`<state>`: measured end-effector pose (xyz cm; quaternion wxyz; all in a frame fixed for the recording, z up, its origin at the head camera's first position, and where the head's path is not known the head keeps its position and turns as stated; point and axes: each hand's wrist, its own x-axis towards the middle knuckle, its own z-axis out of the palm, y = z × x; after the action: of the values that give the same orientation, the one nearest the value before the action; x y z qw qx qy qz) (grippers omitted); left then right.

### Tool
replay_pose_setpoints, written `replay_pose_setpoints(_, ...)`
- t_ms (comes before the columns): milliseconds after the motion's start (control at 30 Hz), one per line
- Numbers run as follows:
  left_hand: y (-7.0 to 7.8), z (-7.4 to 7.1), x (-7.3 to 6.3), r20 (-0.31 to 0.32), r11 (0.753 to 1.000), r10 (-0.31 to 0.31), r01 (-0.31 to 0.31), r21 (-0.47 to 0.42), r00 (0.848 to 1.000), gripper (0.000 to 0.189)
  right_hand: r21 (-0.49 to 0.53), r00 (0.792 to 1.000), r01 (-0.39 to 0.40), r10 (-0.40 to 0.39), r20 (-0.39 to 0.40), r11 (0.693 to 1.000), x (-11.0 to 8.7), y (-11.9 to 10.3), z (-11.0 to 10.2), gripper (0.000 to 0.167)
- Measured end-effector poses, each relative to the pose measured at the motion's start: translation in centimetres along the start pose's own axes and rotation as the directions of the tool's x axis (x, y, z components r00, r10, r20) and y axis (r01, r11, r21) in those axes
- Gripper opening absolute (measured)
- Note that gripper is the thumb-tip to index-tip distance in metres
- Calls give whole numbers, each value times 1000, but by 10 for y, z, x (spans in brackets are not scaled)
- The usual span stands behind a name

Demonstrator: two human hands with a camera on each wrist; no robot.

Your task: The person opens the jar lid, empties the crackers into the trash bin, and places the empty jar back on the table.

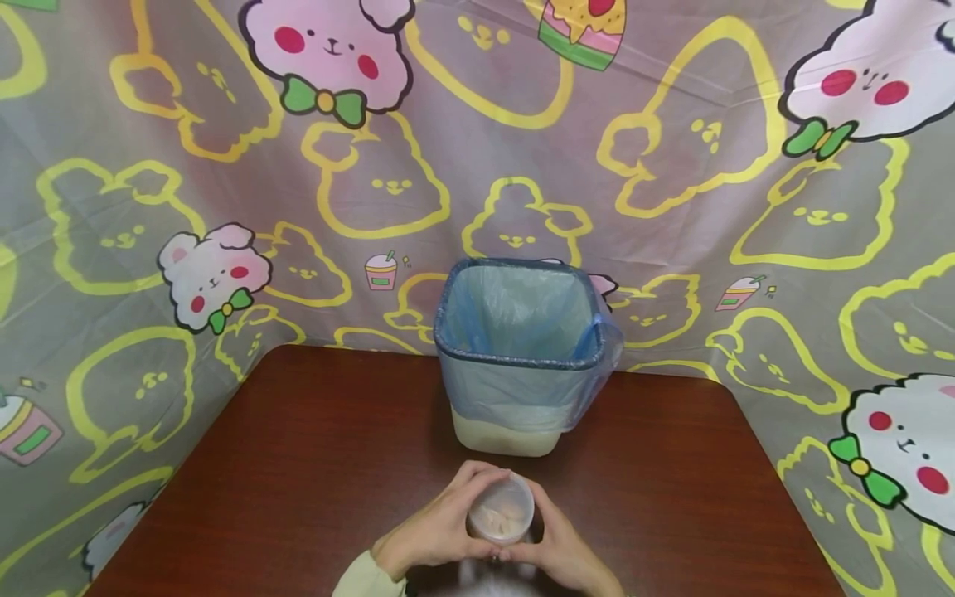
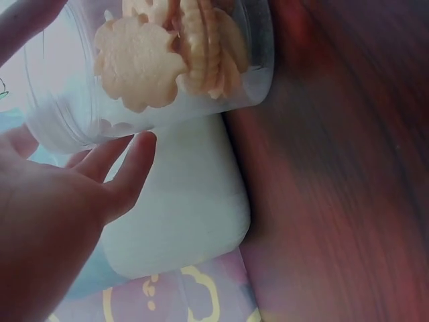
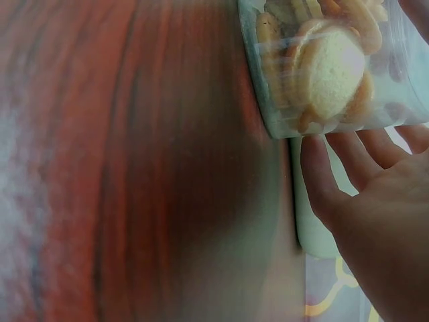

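Between both hands is a clear plastic jar (image 1: pixel 501 510) of cookies, near the table's front edge. My left hand (image 1: pixel 446 524) holds its left side, fingers and thumb curving round the upper part. From the right, my right hand (image 1: pixel 561 543) grips the same jar, and the two thumbs come close together at the near side. Through the wall, the left wrist view shows pale scalloped cookies (image 2: pixel 137 64), some stacked like sandwiches. A round cookie (image 3: pixel 332 74) leans against the wall in the right wrist view. Whether the jar's base touches the table I cannot tell.
Just beyond the jar stands a cream bin (image 1: pixel 507 435) lined with a blue plastic bag (image 1: pixel 515 390), its mouth facing up. The dark red wooden table (image 1: pixel 336 439) lies beneath. A cartoon-print cloth (image 1: pixel 477 149) hangs behind and at both sides.
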<state>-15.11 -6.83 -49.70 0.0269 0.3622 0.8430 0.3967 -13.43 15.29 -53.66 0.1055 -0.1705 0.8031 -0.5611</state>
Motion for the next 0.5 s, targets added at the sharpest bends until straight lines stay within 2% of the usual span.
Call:
replay_pose_setpoints(267, -1, 1, 0, -7, 999, -37, 37, -13, 999, 92, -14, 1000, -13, 13, -6, 1000, -1, 1, 0, 88)
replay_pose_setpoints(500, -1, 3, 0, 19, 998, -63, 63, -26, 998, 95, 12, 999, -35, 35, -1, 999, -1, 0, 1, 87)
